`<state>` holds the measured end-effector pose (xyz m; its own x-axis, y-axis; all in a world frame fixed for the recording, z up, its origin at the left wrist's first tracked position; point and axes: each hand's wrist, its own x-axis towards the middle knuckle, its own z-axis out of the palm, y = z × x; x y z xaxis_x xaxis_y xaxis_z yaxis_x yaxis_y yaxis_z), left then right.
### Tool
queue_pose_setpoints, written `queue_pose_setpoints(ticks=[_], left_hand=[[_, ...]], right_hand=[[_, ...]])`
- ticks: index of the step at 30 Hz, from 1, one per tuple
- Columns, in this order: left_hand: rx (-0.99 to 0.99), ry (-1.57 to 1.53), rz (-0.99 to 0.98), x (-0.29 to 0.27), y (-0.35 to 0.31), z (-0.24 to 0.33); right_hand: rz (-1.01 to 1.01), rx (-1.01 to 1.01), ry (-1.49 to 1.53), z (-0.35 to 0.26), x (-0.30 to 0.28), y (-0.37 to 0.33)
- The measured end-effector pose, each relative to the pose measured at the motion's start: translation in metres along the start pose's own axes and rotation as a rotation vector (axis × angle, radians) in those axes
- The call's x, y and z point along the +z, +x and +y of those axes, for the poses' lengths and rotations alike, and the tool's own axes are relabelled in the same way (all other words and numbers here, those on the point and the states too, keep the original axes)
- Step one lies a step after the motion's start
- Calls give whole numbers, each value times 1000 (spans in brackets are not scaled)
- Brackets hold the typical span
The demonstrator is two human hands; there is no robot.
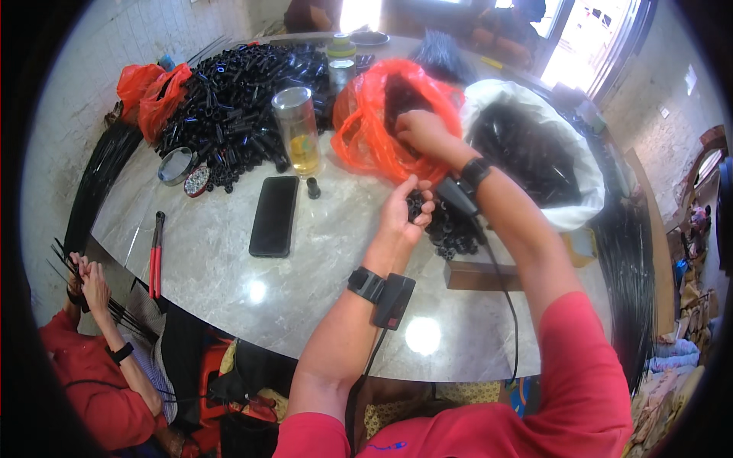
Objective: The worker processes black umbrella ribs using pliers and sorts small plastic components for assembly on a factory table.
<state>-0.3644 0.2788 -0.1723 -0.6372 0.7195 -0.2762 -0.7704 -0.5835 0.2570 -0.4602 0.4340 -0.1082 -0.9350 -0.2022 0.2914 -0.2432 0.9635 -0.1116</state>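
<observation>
Landmark: the black phone (274, 215), lying flat on the round marble table (229, 282).

Left hand (402, 214): to the right of the phone, raised just above the tabletop, fingers curled and pinching a small cluster of black tube pieces (416, 206). A black wrist device with a cable sits on that forearm.

Right hand (420, 131): farther right of the phone and beyond it, fingers closed into the mouth of the orange plastic bag (366, 130). What the fingertips pinch inside the bag cannot be told.

A loose heap of black pieces (454, 233) lies on the table just right of the left hand, beside a wooden block (477, 275).

Just beyond the phone: one small black cap (313, 188) standing alone, and a clear jar with yellowish liquid (298, 141). Beyond the jar, a large pile of black tubes (244, 91).

Left of the phone: red-handled pliers (156, 256), a round tin lid (175, 166), two more orange bags (153, 91).

Far right of the phone: a white sack (588, 183) filled with dark pieces.

Lower left of the phone, off the table edge: another person in red, hands (88, 278) closed on thin black rods.
</observation>
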Motion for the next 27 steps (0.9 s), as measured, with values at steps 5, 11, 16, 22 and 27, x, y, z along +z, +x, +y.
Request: queue_pose_setpoints(ticks=[5,11,16,22,27], left_hand=[[20,2,-2,-3,-1,2],[69,25,13,-1,-4,4],[65,71,-20,3,3,-5],[77,41,-5,5,-7,4],[74,25,-39,5,-8,4]], right_hand=[[87,102,406,-3,-25,-24],[-250,174,839,-67,-63,-96],[-249,-206,468,-62,-84,-114],[-552,273,870,-49,-114,-76],[134,-55,-192,-11,-41,-37]])
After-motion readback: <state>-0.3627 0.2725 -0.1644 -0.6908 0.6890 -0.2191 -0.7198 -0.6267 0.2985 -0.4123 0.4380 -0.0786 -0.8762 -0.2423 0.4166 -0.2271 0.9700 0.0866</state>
